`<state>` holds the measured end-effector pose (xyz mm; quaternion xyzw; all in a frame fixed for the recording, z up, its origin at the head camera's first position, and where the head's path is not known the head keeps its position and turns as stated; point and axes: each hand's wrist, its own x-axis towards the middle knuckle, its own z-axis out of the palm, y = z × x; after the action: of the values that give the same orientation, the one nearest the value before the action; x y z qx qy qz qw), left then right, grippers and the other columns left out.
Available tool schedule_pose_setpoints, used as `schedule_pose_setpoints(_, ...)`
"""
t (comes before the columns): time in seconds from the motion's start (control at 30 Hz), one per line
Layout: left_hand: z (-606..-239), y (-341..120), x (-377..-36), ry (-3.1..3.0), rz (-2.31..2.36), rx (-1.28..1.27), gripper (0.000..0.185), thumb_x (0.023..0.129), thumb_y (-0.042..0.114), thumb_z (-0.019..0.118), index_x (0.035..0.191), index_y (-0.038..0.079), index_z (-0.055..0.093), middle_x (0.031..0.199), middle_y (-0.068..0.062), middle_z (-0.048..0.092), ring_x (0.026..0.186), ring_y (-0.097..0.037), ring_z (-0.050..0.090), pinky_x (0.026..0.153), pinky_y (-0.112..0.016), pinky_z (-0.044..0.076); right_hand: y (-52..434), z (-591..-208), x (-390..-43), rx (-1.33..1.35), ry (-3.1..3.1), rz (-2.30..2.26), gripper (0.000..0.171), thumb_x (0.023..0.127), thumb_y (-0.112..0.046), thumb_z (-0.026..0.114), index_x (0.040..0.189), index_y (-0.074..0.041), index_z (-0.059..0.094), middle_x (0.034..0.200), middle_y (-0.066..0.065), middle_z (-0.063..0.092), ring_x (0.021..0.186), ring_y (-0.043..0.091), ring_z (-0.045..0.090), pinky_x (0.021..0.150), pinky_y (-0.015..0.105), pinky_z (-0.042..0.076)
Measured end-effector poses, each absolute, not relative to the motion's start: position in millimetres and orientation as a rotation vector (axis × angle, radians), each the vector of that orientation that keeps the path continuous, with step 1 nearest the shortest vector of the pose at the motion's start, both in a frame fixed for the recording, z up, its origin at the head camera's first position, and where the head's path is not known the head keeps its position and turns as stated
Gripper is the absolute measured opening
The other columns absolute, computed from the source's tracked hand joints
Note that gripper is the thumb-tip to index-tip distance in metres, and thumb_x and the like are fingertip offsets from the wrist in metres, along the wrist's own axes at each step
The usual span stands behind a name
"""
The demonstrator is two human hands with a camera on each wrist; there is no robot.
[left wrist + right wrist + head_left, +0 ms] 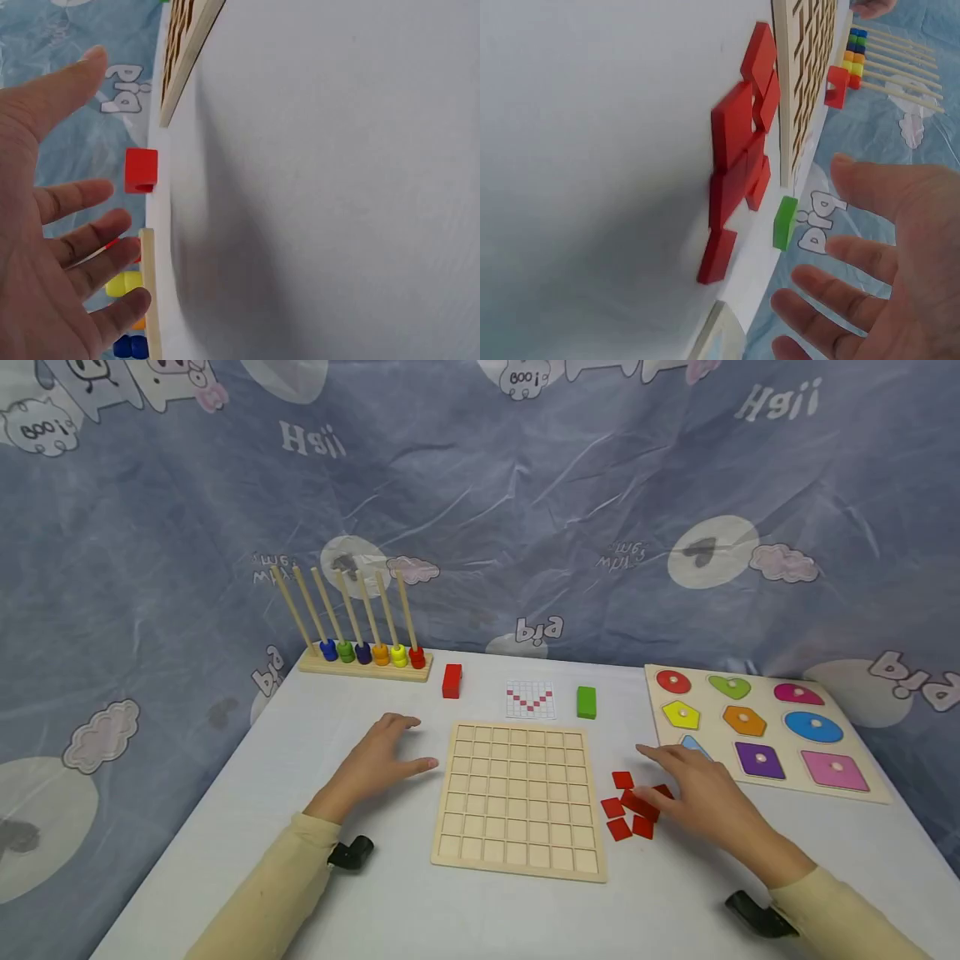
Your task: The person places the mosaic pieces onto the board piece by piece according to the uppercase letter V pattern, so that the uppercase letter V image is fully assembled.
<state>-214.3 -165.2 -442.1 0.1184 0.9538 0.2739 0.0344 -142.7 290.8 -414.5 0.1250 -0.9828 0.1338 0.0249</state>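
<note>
A square wooden grid board point(520, 797) lies flat in the middle of the white table, its cells bare. Several flat red tiles point(628, 808) lie loose just right of it, also seen in the right wrist view as red tiles point(742, 165) beside the board's edge point(799, 82). My right hand point(675, 777) is spread just over the tiles, fingers straight, holding nothing. My left hand point(405, 747) is spread at the board's left side, fingers straight and empty. In the left wrist view the left hand point(52, 225) is nearest a red block point(141, 170).
Behind the board lie a small red-and-white pattern card point(531, 700), a red block point(452, 681) and a green block point(587, 702). A rod stand with coloured beads point(363, 660) stands back left. A shape puzzle board point(757, 731) lies at the right. A patterned cloth hangs behind.
</note>
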Motion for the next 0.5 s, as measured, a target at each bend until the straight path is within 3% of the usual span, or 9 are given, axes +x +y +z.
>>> schedule_pose_setpoints(0.17, -448, -162, -211, 2.870, 0.889, 0.449, 0.077, 0.082, 0.049, 0.083, 0.141, 0.008, 0.056, 0.141, -0.011, 0.053, 0.135, -0.030, 0.048, 0.113, -0.051, 0.041, 288, -420, -138, 0.428, -3.032, 0.498, 0.056, 0.085, -0.035, 0.083, 0.133, -0.010, 0.067, 0.121, 0.016, 0.065, 0.107, 0.037, 0.061, 0.093, 0.068, 0.046)
schedule_pose_setpoints(0.27, -452, -160, -208, 2.824, 0.902, 0.483, 0.076, 0.081, 0.048, 0.084, 0.141, 0.009, 0.056, 0.141, -0.009, 0.053, 0.137, -0.028, 0.047, 0.114, -0.049, 0.040, 286, -422, -134, 0.459, -3.030, 0.566, 0.047, 0.083, -0.033, 0.085, 0.124, -0.012, 0.072, 0.110, 0.006, 0.067, 0.094, 0.025, 0.060, 0.085, 0.052, 0.054)
schedule_pose_setpoints(0.37, -455, -158, -206, 2.780, 0.915, 0.519, 0.077, 0.081, 0.048, 0.085, 0.142, 0.011, 0.056, 0.143, -0.006, 0.052, 0.139, -0.026, 0.045, 0.115, -0.048, 0.039, 284, -424, -130, 0.488, -3.036, 0.632, 0.040, 0.083, -0.030, 0.086, 0.119, -0.015, 0.074, 0.099, -0.003, 0.064, 0.085, 0.016, 0.055, 0.072, 0.034, 0.054)
schedule_pose_setpoints(0.5, -458, -156, -204, 2.726, 0.926, 0.567, 0.083, 0.079, 0.051, 0.085, 0.145, 0.012, 0.053, 0.147, -0.004, 0.049, 0.142, -0.025, 0.042, 0.117, -0.047, 0.036, 281, -427, -128, 0.521, -3.046, 0.686, 0.032, 0.083, -0.025, 0.086, 0.112, -0.018, 0.074, 0.095, -0.010, 0.063, 0.083, 0.012, 0.053, 0.069, 0.028, 0.051)
